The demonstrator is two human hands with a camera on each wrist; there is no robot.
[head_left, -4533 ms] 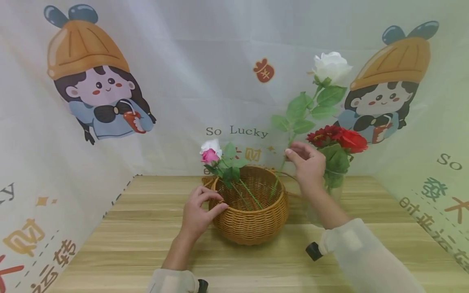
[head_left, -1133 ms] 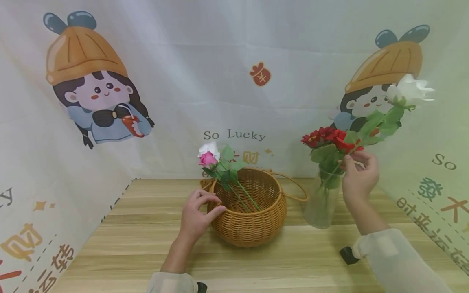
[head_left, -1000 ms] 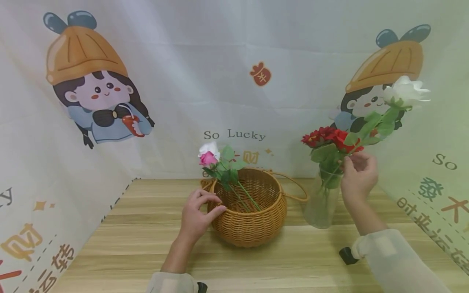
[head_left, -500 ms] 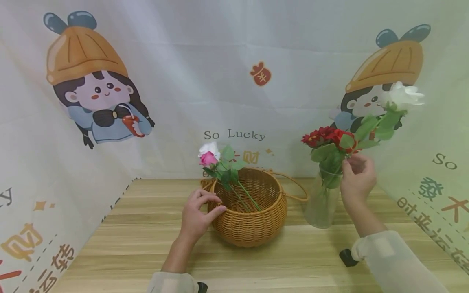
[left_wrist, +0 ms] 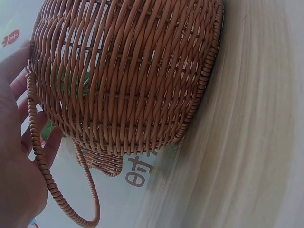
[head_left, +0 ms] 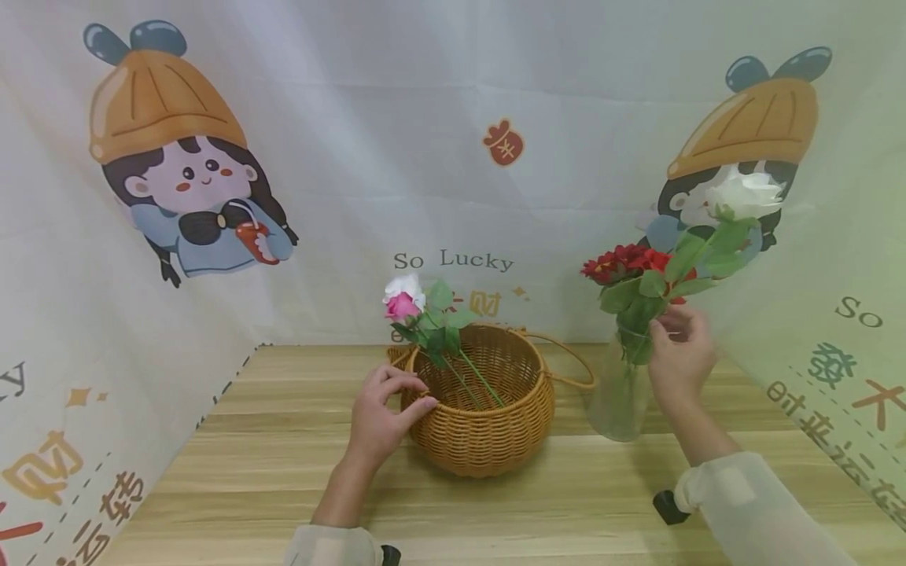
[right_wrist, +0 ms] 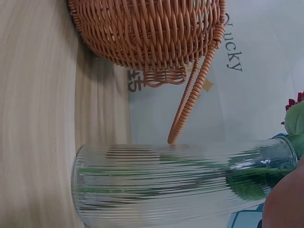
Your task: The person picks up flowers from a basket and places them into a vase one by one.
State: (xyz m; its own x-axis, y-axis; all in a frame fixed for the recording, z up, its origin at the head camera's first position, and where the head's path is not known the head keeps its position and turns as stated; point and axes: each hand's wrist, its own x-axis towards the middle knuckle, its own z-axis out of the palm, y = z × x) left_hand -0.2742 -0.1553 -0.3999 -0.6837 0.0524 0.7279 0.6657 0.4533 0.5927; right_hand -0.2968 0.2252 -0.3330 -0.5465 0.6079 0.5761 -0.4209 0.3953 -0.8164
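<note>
My left hand (head_left: 382, 413) pinches the near-left rim of a round wicker basket (head_left: 481, 440). A pink rose (head_left: 403, 307) and a white flower (head_left: 403, 284) lean over the basket's left rim, their stems inside. On the right, my right hand (head_left: 683, 354) pinches the leafy stem of a large white rose (head_left: 746, 195) at the mouth of a ribbed clear vase (head_left: 619, 409). Red flowers (head_left: 623, 263) stand in that vase. Green stems show through its wall in the right wrist view; the rose's lower stem is hard to tell from the others.
A looped wicker handle (right_wrist: 195, 90) hangs out from the basket towards the vase. Basket and vase stand on a wood-grain tabletop (head_left: 269, 464). Behind it hangs a printed cloth backdrop (head_left: 368, 157).
Earlier the white rose was over the basket; my right hand has carried it right to the vase. Over the last second, rose and hand have moved left and lower. My left hand stays on the rim.
</note>
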